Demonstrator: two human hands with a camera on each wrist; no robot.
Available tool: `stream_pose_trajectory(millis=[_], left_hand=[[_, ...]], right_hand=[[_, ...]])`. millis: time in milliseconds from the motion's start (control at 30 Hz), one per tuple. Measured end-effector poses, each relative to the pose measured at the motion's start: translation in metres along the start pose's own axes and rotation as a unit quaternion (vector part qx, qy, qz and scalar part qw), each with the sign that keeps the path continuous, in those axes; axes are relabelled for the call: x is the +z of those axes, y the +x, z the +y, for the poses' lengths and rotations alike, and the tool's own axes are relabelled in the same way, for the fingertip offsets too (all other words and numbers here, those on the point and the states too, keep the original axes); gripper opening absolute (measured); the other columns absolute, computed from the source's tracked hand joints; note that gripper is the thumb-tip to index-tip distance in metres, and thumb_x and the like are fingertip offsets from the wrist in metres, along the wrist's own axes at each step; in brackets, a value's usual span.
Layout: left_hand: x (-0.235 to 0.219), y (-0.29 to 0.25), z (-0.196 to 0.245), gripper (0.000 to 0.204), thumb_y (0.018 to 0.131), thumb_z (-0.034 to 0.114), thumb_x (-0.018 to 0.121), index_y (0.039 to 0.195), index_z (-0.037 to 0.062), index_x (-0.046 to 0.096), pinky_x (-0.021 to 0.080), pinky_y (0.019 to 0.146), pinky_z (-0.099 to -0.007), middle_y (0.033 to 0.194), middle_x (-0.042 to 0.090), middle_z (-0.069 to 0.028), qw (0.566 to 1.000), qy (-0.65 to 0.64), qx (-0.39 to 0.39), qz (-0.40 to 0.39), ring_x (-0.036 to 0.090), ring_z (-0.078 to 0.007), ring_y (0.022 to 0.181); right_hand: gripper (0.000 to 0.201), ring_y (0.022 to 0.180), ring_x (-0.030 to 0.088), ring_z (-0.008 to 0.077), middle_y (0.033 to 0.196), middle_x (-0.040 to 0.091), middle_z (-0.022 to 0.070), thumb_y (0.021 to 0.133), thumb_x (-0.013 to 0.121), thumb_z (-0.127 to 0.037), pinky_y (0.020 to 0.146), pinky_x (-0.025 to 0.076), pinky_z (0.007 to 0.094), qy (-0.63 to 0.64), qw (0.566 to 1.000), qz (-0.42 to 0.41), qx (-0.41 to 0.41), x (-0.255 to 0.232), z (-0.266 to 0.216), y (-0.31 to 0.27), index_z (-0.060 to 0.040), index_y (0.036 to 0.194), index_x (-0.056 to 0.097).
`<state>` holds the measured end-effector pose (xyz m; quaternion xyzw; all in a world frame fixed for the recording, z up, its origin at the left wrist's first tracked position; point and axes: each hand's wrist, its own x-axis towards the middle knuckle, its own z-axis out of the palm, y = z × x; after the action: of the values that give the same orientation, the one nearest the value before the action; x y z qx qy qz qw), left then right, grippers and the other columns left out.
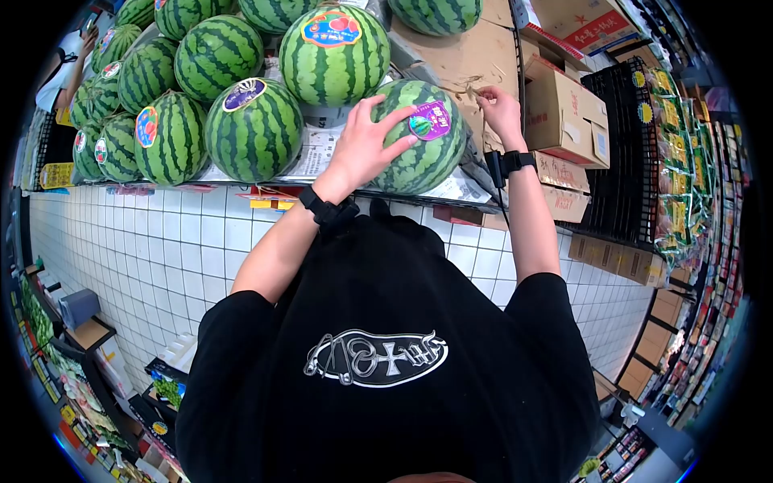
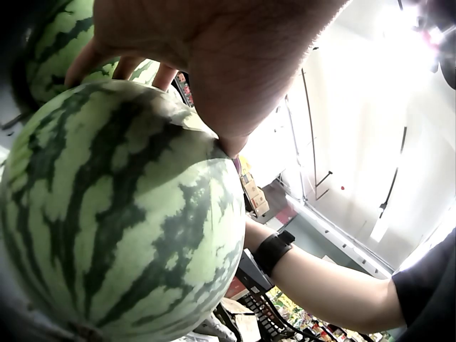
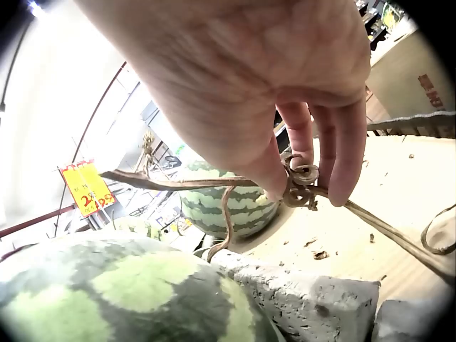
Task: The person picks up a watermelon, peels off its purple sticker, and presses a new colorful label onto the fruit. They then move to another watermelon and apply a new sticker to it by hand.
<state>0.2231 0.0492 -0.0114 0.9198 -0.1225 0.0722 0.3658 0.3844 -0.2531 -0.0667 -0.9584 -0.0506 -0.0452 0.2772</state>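
A striped watermelon (image 1: 415,165) with a purple label (image 1: 430,121) sits at the front edge of the stand. My left hand (image 1: 362,149) rests on its upper left side with fingers spread; the left wrist view shows the palm (image 2: 214,57) over the melon (image 2: 128,214). To the right of the melon, my right hand (image 1: 501,113) pinches a dry brown stem. In the right wrist view, thumb and fingers of the hand (image 3: 285,85) hold the curled part of this stem (image 3: 303,187), which runs out to both sides above the melon (image 3: 128,285).
More watermelons (image 1: 254,129) crowd the left and back of the stand. Cardboard (image 1: 483,48) with dry scraps lies behind my right hand. Cartons (image 1: 564,117) and a black rack (image 1: 616,153) stand to the right. A grey block (image 3: 313,299) sits beside the melon.
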Motion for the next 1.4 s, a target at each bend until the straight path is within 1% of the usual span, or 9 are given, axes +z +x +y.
stream_pose_trajectory(millis=[133, 400, 667, 767, 833, 900, 1000, 1133, 1400], left_hand=[[0.000, -0.001, 0.001, 0.049, 0.097, 0.044, 0.069, 0.143, 0.0273, 0.061, 0.040, 0.114, -0.0523, 0.148, 0.043, -0.0265, 1.000, -0.008, -0.003, 0.005, 0.045, -0.0484, 0.135], [0.000, -0.003, 0.000, 0.049, 0.097, 0.046, 0.067, 0.143, 0.0290, 0.059, 0.042, 0.113, -0.0533, 0.150, 0.043, -0.0239, 1.000, -0.006, -0.008, 0.009, 0.042, -0.0462, 0.138], [-0.008, 0.002, -0.006, 0.052, 0.095, 0.046, 0.070, 0.144, 0.0293, 0.060, 0.040, 0.116, -0.0497, 0.154, 0.042, -0.0226, 0.999, -0.012, -0.020, -0.033, 0.044, -0.0459, 0.139], [-0.014, 0.004, -0.009, 0.059, 0.092, 0.042, 0.075, 0.145, 0.0220, 0.059, 0.040, 0.116, -0.0469, 0.154, 0.043, -0.0225, 0.999, -0.034, -0.016, -0.027, 0.046, -0.0429, 0.140], [-0.021, 0.005, -0.008, 0.062, 0.091, 0.038, 0.077, 0.145, 0.0161, 0.058, 0.041, 0.115, -0.0456, 0.152, 0.046, -0.0215, 0.997, -0.078, -0.016, -0.006, 0.049, -0.0400, 0.139], [-0.026, 0.007, -0.003, 0.058, 0.086, 0.025, 0.081, 0.138, 0.0082, 0.061, 0.045, 0.111, -0.0433, 0.143, 0.057, -0.0161, 0.988, -0.105, 0.005, 0.112, 0.058, -0.0338, 0.131], [-0.029, 0.005, 0.004, 0.057, 0.085, 0.025, 0.083, 0.136, 0.0093, 0.064, 0.048, 0.109, -0.0431, 0.141, 0.058, -0.0156, 0.990, -0.096, 0.008, 0.102, 0.059, -0.0339, 0.129], [-0.013, -0.004, -0.011, 0.055, 0.082, 0.031, 0.086, 0.132, 0.0141, 0.070, 0.047, 0.109, -0.0454, 0.145, 0.057, -0.0153, 0.999, -0.029, 0.006, 0.026, 0.057, -0.0356, 0.131], [-0.014, 0.002, -0.015, 0.052, 0.083, 0.032, 0.084, 0.129, 0.0128, 0.071, 0.046, 0.109, -0.0466, 0.140, 0.059, -0.0165, 0.997, -0.057, 0.041, 0.024, 0.055, -0.0381, 0.129]], right_hand=[[0.036, 0.091, 0.075, 0.0296, 0.097, 0.077, 0.0155, 0.086, 0.079, -0.019, 0.081, 0.057, 0.0394, -0.049, 0.997, 0.032, -0.053, 0.019, 0.007, 0.011, -0.0063, 0.119, 0.071], [0.054, 0.095, 0.073, 0.0195, 0.116, 0.074, 0.0121, 0.086, 0.082, -0.023, 0.078, 0.059, 0.0313, 0.247, 0.949, -0.105, 0.163, 0.036, 0.038, 0.005, -0.0053, 0.134, 0.063], [0.038, 0.099, 0.074, 0.0193, 0.126, 0.072, 0.0111, 0.094, 0.072, -0.018, 0.084, 0.060, 0.0325, 0.194, 0.977, 0.069, 0.044, -0.042, -0.012, -0.052, -0.0078, 0.131, 0.067], [0.029, 0.104, 0.070, 0.0151, 0.121, 0.073, 0.0090, 0.099, 0.069, -0.012, 0.085, 0.058, 0.0285, 0.208, 0.970, 0.127, 0.014, -0.063, -0.087, -0.100, -0.0044, 0.126, 0.068], [0.029, 0.100, 0.072, 0.0263, 0.114, 0.073, 0.0119, 0.093, 0.073, -0.013, 0.085, 0.060, 0.0371, 0.206, 0.964, 0.164, -0.042, -0.054, -0.119, -0.123, -0.0055, 0.121, 0.070], [0.036, 0.109, 0.067, 0.0336, 0.119, 0.068, 0.0151, 0.090, 0.076, -0.015, 0.092, 0.056, 0.0427, 0.145, 0.980, 0.107, -0.078, -0.046, -0.133, -0.140, -0.0060, 0.123, 0.067], [0.061, 0.130, 0.053, 0.0442, 0.145, 0.048, 0.0258, 0.086, 0.081, -0.023, 0.104, 0.048, 0.0486, 0.088, 0.994, 0.055, -0.047, -0.033, -0.138, -0.159, -0.0075, 0.139, 0.056], [0.086, 0.136, 0.046, 0.0520, 0.151, 0.039, 0.0310, 0.082, 0.085, -0.033, 0.111, 0.045, 0.0532, 0.058, 0.998, 0.021, -0.030, -0.018, -0.137, -0.179, -0.0112, 0.153, 0.041], [0.069, 0.133, 0.050, 0.0455, 0.146, 0.049, 0.0261, 0.082, 0.086, -0.027, 0.110, 0.046, 0.0503, 0.088, 0.992, 0.088, -0.027, -0.004, -0.139, -0.173, -0.0083, 0.141, 0.057]])
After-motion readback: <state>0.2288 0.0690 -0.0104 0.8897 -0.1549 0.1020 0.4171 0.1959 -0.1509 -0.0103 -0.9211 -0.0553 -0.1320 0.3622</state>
